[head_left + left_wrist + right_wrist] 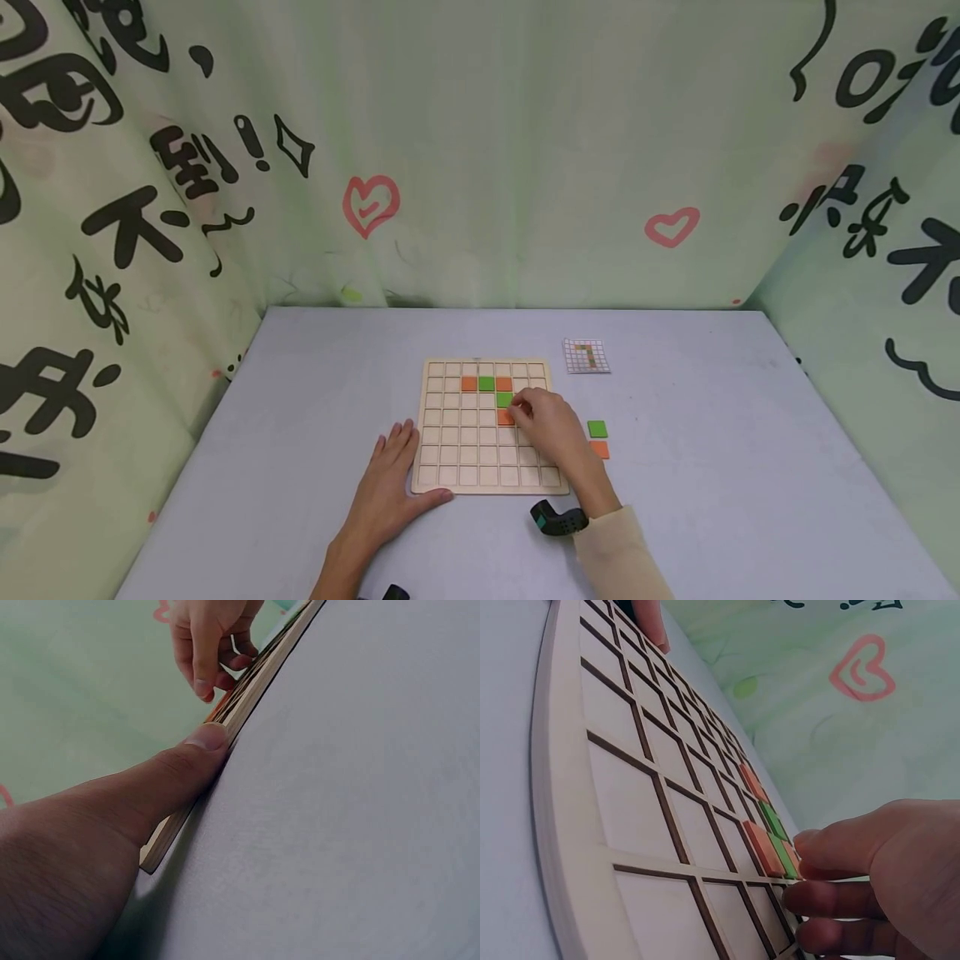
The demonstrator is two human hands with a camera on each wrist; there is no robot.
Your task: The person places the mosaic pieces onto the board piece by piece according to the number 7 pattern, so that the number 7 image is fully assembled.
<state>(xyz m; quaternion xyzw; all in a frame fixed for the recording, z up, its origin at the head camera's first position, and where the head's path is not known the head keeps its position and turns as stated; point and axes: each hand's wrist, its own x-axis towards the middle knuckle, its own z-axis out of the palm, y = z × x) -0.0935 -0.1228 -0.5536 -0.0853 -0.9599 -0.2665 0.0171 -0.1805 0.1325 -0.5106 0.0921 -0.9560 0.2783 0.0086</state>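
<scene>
A pale wooden grid board [465,475] lies flat on the table. Set in its cells are orange and green square tiles: a short row with an orange tile [469,383], a green tile [487,383] and another orange one, then a green tile [504,400] and an orange tile [506,418] below. My right hand [546,425] has bent fingertips beside that lowest orange tile; nothing shows between them. My left hand [388,483] lies with fingers stretched along the board's left edge. Its thumb [206,736] presses the near edge of the board.
Right of the board lie a loose green tile [597,429] and a loose orange tile [600,450], close to the right forearm. A small pattern card [587,357] sits beyond the board's far right corner. Curtains [517,150] enclose the table at the back and sides.
</scene>
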